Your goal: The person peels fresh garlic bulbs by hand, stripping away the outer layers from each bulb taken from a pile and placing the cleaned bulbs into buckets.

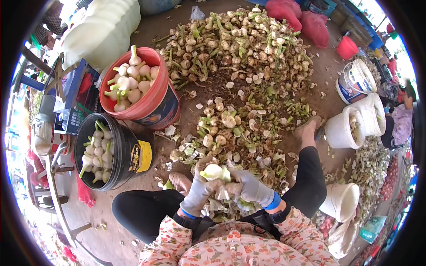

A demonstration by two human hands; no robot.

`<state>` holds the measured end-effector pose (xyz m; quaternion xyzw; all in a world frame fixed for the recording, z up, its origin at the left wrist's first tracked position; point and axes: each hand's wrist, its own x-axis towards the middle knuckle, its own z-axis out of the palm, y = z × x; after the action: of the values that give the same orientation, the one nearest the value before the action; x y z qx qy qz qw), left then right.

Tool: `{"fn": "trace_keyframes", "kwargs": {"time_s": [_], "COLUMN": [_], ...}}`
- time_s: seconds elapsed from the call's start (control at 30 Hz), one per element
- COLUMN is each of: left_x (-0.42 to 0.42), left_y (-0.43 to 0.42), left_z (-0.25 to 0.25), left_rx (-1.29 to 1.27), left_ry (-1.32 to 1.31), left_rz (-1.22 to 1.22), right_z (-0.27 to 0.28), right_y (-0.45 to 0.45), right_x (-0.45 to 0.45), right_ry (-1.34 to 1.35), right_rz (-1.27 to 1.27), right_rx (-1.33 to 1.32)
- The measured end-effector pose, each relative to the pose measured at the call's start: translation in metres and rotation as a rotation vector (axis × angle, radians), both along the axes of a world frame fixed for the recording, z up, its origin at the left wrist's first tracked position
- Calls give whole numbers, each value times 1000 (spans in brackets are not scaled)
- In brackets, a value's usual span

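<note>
Both hands wear grey work gloves and meet in front of my lap. A white garlic bulb (213,172) with a short green stalk lies between them, partly peeled. The fingers of my left hand (198,191) wrap round it from the left. My right hand (254,186) is closed at its right end, with the thumb against the bulb and loose skin; its fingertips are partly hidden. Below and ahead of the hands, unpeeled garlic bulbs (220,119) lie among a heap of peelings (257,150).
A red bucket (173,106) and a black bucket (144,170) at the left hold cleaned garlic. Ahead rises a large pile of untrimmed garlic (239,44). Several white buckets (339,133) stand at the right. Another person's sleeve (402,119) shows at the far right.
</note>
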<state>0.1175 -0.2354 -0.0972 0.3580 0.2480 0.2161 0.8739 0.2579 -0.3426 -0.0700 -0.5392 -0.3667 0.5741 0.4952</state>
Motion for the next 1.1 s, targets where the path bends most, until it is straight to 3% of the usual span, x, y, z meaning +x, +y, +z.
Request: {"fn": "trace_keyframes", "kwargs": {"time_s": [0.03, 0.1, 0.13, 0.17, 0.2, 0.23, 0.27, 0.33, 0.37, 0.4, 0.5, 0.53, 0.63, 0.67, 0.77, 0.8, 0.93, 1.1], "left_x": [-3, -6, -2, -2, -8, -12, -16, -10, -6, -2, -11, -9, -16, -15, -11, -10, -8, -14], "left_y": [6, 5, -2, -1, 4, 7, 10, 17, 24, 22, 25, 22, 24, 26, 20, 21, 17, 12], "left_z": [-6, -7, -11, -9, -6, -18, -29, -15, -7, 1, -10, 0, -5, -7, -5, -6, 3, 9], "left_rx": [52, -369, -521, -581, -10, -50, -95, -149, -657, -562, -524, -334, 24, 176, 482, 693, 1155, 1325], "left_ry": [182, 75, -14, -10, 184, 63, -59, 37, -241, -12, 57, 118, 83, 142, 256, 321, 488, 624], "left_rz": [-61, -128, 47, 93, -10, 13, 28, 98, 88, 182, 176, 188, 132, 160, 220, 225, 287, 227], "right_z": [0, 0, -5, -7, -9, -2, 15, 5, 4, 13, 28, 7, -5, -8, 0, 0, 9, 2], "right_y": [0, -2, -5, -8, -10, -8, -16, -12, -13, -12, -7, -4, 19, 10, 22, 28, 37, 31], "right_x": [-2, -5, -10, -13, -15, -17, -20, -20, -27, -33, -10, 0, 2, 2, -7, -12, -24, -26], "right_ry": [84, 250, 380, 438, 496, 557, 401, 397, 333, 398, 531, 317, -833, -1123, -618, -687, -607, -383], "right_rz": [-16, -51, -225, -241, -255, -269, -253, 102, 205, 195, 245, 350, 598, 295, -195, -255, -239, -213], "right_rx": [-53, -161, -127, -74, -22, 26, 123, 155, 178, 307, 177, 23, -543, -172, 140, 203, 21, -82]}}
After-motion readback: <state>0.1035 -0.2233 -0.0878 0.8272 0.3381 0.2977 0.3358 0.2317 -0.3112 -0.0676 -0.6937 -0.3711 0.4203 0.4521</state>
